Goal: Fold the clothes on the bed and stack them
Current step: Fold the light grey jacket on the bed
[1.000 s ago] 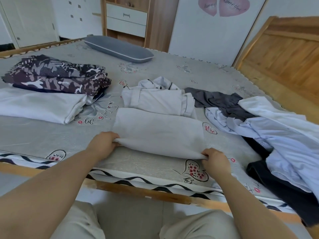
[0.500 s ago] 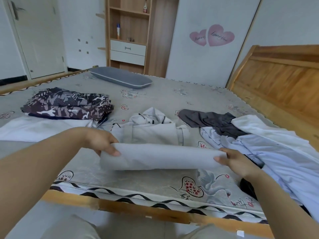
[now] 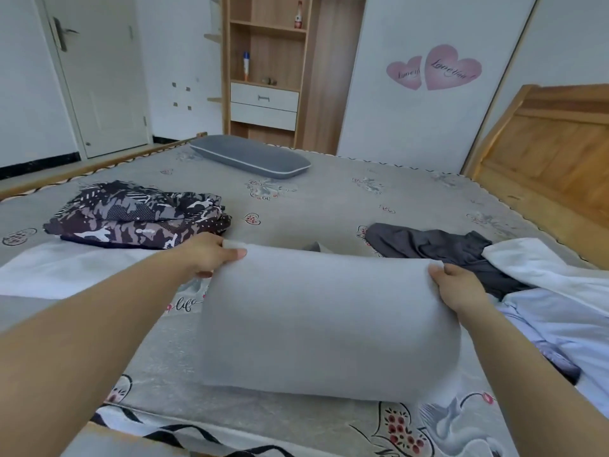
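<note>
The person holds up a pale grey garment (image 3: 326, 324) by its top edge, over the near part of the bed (image 3: 329, 199). The left hand (image 3: 207, 255) pinches the upper left corner, thumb lying along the fold and fingers hidden behind the cloth. The right hand (image 3: 458, 286) pinches the upper right corner in the same way. The cloth hangs between them as a wide panel, its long axis running left to right, and its lower edge appears to rest on or just above the bed near the person.

The relation that matters is where this panel must go. The folded stack lies to the far left: a camouflage-patterned garment (image 3: 138, 219) on top of a white folded garment (image 3: 66, 268). It sits just beyond the left hand, so the left hand is clearly the nearer one. The right hand would have to travel across. Judging by this, the fold is probably being brought over or lifted for carrying leftward.

To the right, well apart from the stack, lie unfolded pieces: a dark grey garment (image 3: 435, 249) and a light blue-white shirt (image 3: 560, 301). A grey pillow (image 3: 250, 156) lies at the far side.
</note>
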